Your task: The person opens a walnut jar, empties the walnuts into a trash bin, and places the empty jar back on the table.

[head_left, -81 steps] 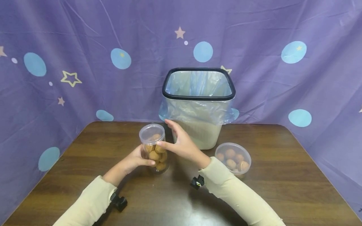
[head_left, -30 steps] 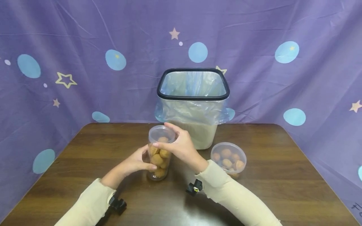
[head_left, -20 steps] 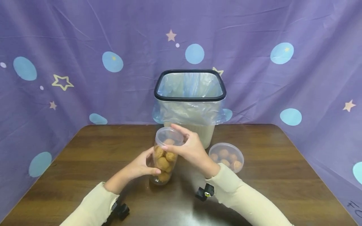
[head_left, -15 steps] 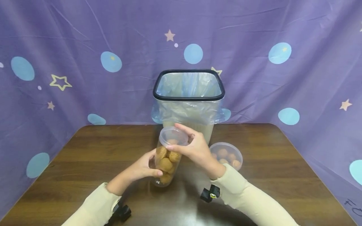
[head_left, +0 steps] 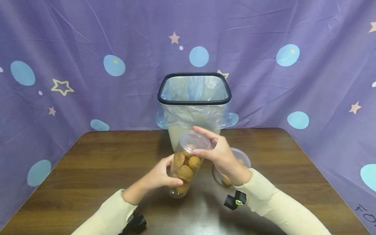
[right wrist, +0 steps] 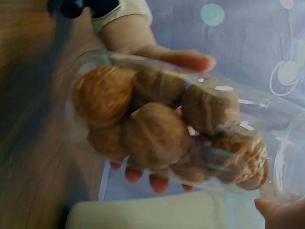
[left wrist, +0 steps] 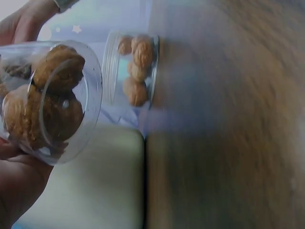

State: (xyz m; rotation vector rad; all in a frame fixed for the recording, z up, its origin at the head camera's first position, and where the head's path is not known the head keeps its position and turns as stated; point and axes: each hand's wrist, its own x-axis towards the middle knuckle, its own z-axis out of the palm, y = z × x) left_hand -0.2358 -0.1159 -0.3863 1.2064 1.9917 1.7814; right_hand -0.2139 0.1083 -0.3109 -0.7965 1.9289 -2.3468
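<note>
Both hands hold a tall clear plastic jar (head_left: 177,174) with a translucent screw lid (head_left: 195,141), leaning to the right above the table. Several walnuts (right wrist: 155,136) lie stacked inside it. My left hand (head_left: 160,174) grips the jar's lower body, thumb across the front, fingertips showing behind it in the right wrist view. My right hand (head_left: 223,153) holds the lid end, thumb on the near side and fingers around the far side. A shorter lidded container (left wrist: 113,71) of walnuts stands close behind my right hand, which partly hides it in the head view.
A cream bin (head_left: 173,133) with a black rim (head_left: 195,103) and a clear bluish liner (head_left: 194,116) stands at the back of the brown wooden table (head_left: 73,182). A purple patterned curtain (head_left: 141,98) hangs behind. Small black cameras (head_left: 235,199) sit at both wrists.
The jar has moved right with both hands and tilted from upright to leaning right. My right hand now overlaps the shorter container. The whole head view has shifted slightly.
</note>
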